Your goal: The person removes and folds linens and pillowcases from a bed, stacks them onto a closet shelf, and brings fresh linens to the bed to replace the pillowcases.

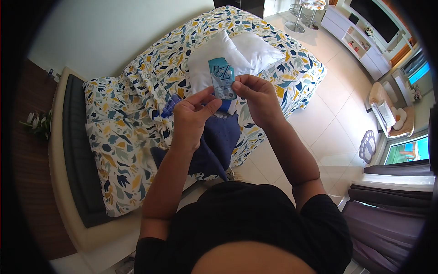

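Held up in front of me is a small teal and blue packet (221, 78) with printed lettering. My left hand (194, 112) pinches its lower left edge between thumb and fingers. On the right side, my right hand (256, 97) grips the packet's edge with thumb and forefinger. Behind it, two white pillows (205, 55) lie on the bed (123, 141), which has a patterned cover of leaves in yellow, navy and grey. Beneath my hands lies a dark navy cloth (223, 137). A blue checked item (171, 106) rests by my left wrist, partly hidden.
A dark padded headboard (82, 150) runs along the left. To the right are a tiled floor (315, 132), a cushioned bench (391, 109), a paw-shaped mat (367, 146) and a white cabinet (358, 43). Dark curtains (385, 228) hang at the lower right.
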`<state>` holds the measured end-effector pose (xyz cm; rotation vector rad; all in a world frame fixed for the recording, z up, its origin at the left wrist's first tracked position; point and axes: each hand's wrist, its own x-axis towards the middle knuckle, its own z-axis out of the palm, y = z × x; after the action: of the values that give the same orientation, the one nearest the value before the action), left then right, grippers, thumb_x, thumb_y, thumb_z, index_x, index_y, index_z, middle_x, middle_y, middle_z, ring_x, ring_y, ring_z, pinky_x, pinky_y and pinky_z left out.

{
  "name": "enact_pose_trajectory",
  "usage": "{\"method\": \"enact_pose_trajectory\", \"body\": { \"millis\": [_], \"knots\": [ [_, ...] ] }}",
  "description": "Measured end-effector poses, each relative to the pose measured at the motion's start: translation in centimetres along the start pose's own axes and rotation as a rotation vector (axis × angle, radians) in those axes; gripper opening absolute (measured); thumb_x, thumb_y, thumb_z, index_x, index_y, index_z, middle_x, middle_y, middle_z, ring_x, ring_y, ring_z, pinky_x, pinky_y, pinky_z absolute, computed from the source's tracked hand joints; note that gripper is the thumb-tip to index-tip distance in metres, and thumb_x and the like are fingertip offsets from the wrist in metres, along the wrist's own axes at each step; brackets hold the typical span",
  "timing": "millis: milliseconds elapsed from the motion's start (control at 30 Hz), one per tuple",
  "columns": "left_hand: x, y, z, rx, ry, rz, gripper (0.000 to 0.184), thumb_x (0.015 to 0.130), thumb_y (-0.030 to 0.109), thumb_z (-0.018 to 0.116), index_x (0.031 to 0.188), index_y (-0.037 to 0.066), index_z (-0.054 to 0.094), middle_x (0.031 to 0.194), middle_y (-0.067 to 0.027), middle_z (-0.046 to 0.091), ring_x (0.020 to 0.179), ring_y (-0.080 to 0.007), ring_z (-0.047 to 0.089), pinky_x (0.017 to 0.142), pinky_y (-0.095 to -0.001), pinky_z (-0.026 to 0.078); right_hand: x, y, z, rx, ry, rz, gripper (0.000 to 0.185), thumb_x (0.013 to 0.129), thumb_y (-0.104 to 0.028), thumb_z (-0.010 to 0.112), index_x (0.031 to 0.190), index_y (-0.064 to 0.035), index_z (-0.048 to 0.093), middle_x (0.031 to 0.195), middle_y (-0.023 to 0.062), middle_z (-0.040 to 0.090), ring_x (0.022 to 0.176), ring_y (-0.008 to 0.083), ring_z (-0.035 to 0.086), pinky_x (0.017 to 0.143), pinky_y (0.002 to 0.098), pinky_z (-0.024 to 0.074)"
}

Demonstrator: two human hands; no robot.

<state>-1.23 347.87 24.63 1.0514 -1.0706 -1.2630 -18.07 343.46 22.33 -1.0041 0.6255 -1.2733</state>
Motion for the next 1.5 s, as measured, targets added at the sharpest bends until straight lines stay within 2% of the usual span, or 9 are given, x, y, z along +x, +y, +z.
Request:
{"method": "enact_pose_trajectory", "body": {
  "millis": [33, 433, 533, 633, 967, 1067, 1233, 1500],
  "knots": [
    [0.0, -0.1, -0.1, 0.013, -0.009, -0.009, 0.041, 0.078, -0.001, 0.068, 0.117, -0.006, 0.056, 0.096, -0.0078, 0.065, 0.086, -0.0103, 0.060, 0.083, -0.0218, 0.046, 0.0, 0.2, -0.1, 0.013, -0.004, 0.005, 0.015, 0.083, -0.011, 0.065, 0.091, 0.0014, 0.064, 0.084, 0.0044, 0.065, 0.077, 0.0076, 0.056, 0.075, 0.0230, 0.0427],
    [-0.1, 0.1, -0.1, 0.035, -0.016, -0.061, 0.048, 0.076, -0.001, 0.070, 0.121, -0.005, 0.053, 0.092, -0.0061, 0.063, 0.083, -0.0093, 0.059, 0.081, -0.0216, 0.047, 0.4, 1.6, -0.7, 0.107, -0.013, 0.028, 0.014, 0.083, -0.011, 0.065, 0.090, 0.0012, 0.064, 0.084, 0.0048, 0.065, 0.077, 0.0082, 0.058, 0.075, 0.0234, 0.0453],
    [-0.1, 0.2, 0.1, 0.046, 0.014, -0.057, 0.049, 0.075, -0.006, 0.067, 0.122, -0.007, 0.051, 0.088, -0.0073, 0.063, 0.074, -0.0076, 0.060, 0.073, -0.0176, 0.048, 0.4, 2.0, -0.7, 0.111, -0.018, 0.007, 0.014, 0.083, -0.011, 0.065, 0.090, 0.0013, 0.064, 0.083, 0.0046, 0.065, 0.076, 0.0076, 0.058, 0.073, 0.0228, 0.0457],
    [-0.1, 0.1, 0.1, 0.047, 0.017, -0.058, 0.050, 0.076, -0.006, 0.067, 0.122, -0.007, 0.051, 0.088, -0.0073, 0.063, 0.073, -0.0075, 0.060, 0.072, -0.0175, 0.048, 0.4, 2.2, -0.7, 0.123, -0.021, -0.016, 0.014, 0.084, -0.011, 0.065, 0.090, 0.0015, 0.064, 0.083, 0.0045, 0.065, 0.075, 0.0071, 0.058, 0.072, 0.0223, 0.0459],
    [0.0, -0.3, -0.3, 0.057, 0.022, -0.081, 0.051, 0.075, -0.005, 0.068, 0.124, -0.006, 0.050, 0.088, -0.0067, 0.063, 0.074, -0.0074, 0.060, 0.073, -0.0178, 0.048, -0.1, 1.9, -0.5, 0.062, -0.004, -0.012, 0.015, 0.083, -0.011, 0.066, 0.090, 0.0019, 0.064, 0.084, 0.0046, 0.065, 0.075, 0.0068, 0.058, 0.071, 0.0216, 0.0464],
    [-0.1, -0.4, -0.5, 0.052, 0.019, -0.086, 0.052, 0.075, -0.004, 0.069, 0.124, -0.006, 0.050, 0.088, -0.0062, 0.063, 0.074, -0.0068, 0.059, 0.073, -0.0174, 0.047, -0.4, 1.6, -0.4, 0.090, -0.007, 0.023, 0.015, 0.082, -0.011, 0.067, 0.091, 0.0007, 0.066, 0.082, 0.0026, 0.065, 0.077, 0.0077, 0.056, 0.075, 0.0235, 0.0412],
    [-0.3, -0.2, -0.8, 0.061, 0.032, -0.099, 0.054, 0.075, -0.004, 0.069, 0.125, -0.005, 0.049, 0.087, -0.0056, 0.062, 0.073, -0.0064, 0.058, 0.072, -0.0168, 0.046, -0.6, 1.7, -0.2, 0.091, -0.004, 0.022, 0.017, 0.083, -0.012, 0.066, 0.093, 0.0025, 0.065, 0.084, 0.0044, 0.065, 0.076, 0.0077, 0.058, 0.073, 0.0223, 0.0446],
    [-0.9, -0.5, -2.1, 0.080, 0.049, -0.045, 0.054, 0.075, -0.004, 0.068, 0.125, -0.006, 0.048, 0.087, -0.0040, 0.061, 0.065, -0.0019, 0.054, 0.064, -0.0127, 0.043, -0.5, 2.3, 0.8, 0.071, -0.008, 0.054, 0.020, 0.083, -0.013, 0.067, 0.093, 0.0033, 0.065, 0.084, 0.0050, 0.066, 0.076, 0.0075, 0.059, 0.071, 0.0212, 0.0459]
  ]
}}
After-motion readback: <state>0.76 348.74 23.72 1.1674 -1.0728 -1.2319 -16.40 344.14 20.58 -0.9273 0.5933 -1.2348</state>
